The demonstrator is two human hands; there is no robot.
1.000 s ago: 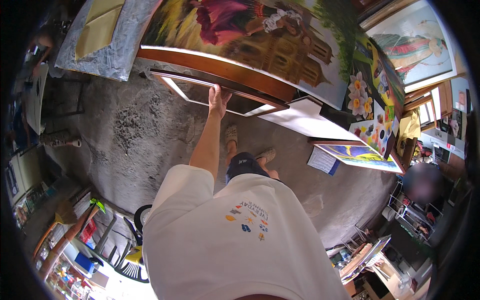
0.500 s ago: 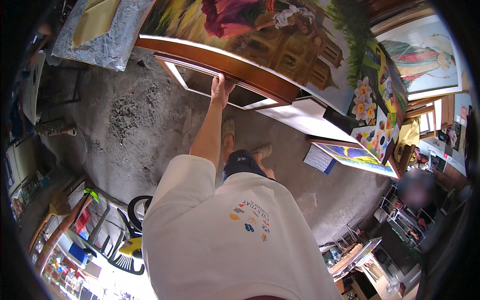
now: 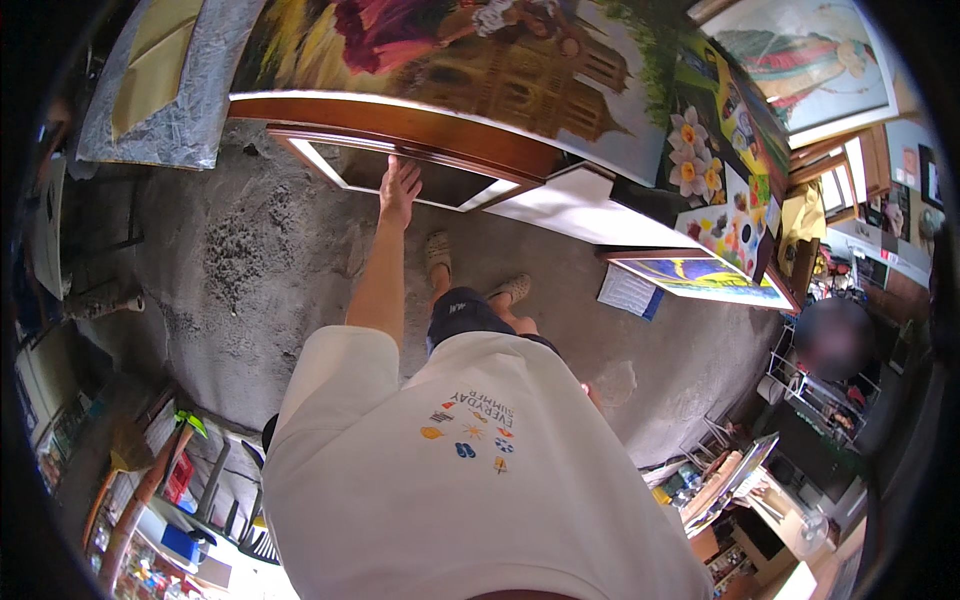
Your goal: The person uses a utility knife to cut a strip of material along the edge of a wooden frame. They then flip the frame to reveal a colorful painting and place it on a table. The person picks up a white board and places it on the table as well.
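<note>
My left hand (image 3: 398, 192) reaches up to the brown-edged picture frame (image 3: 330, 138), which leans low against the large painting (image 3: 480, 75). Its fingers are stretched out and slightly apart, with the tips at the frame's upper edge; they are not wrapped round it. Inside the frame is a dark panel with a bright white border. Past the shirt's right side, only a small bit of skin from my right hand (image 3: 587, 389) shows. Its fingers are hidden.
To the right lean a white panel (image 3: 560, 205), a flower painting (image 3: 690, 155) and a framed blue-yellow picture (image 3: 700, 278). A blue-edged paper pad (image 3: 630, 292) lies on the floor. A silvery wrapped board (image 3: 195, 110) stands at left; shelves and a broom (image 3: 130, 450) fill the lower left.
My left hand's fingers have straightened from their earlier bent hold over the frame's edge. The scene has shifted left and slightly down at the top. A bit of skin now shows at the shirt's right side.
</note>
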